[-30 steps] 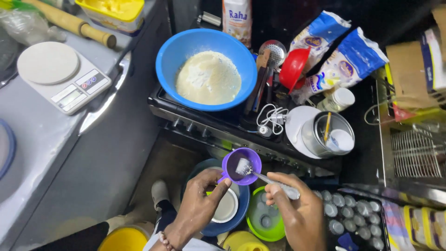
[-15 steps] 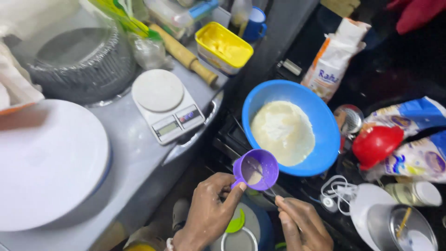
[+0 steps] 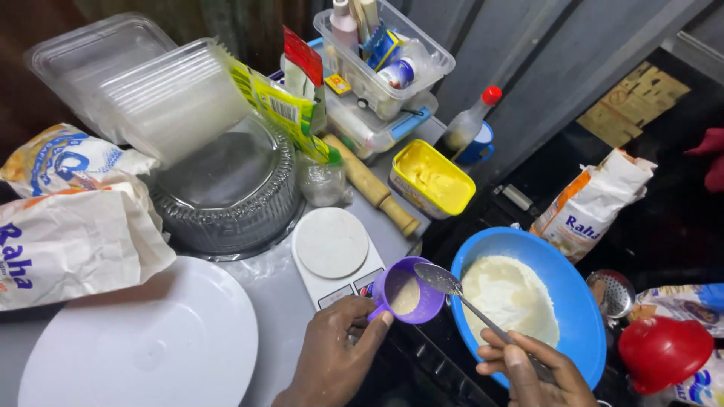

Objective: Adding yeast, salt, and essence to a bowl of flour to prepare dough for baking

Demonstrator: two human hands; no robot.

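The left hand (image 3: 332, 358) pinches the handle of a small purple cup (image 3: 408, 290) with some pale powder inside. The cup is held just left of the blue bowl (image 3: 581, 301), touching its rim, above the edge of the white kitchen scale (image 3: 332, 245) on the counter (image 3: 279, 301). The right hand (image 3: 528, 369), below the bowl, is closed around a metal spoon (image 3: 445, 280), whose head rests over the cup's rim. The bowl holds white flour. Behind the bowl stands an open yellow tub (image 3: 432, 179).
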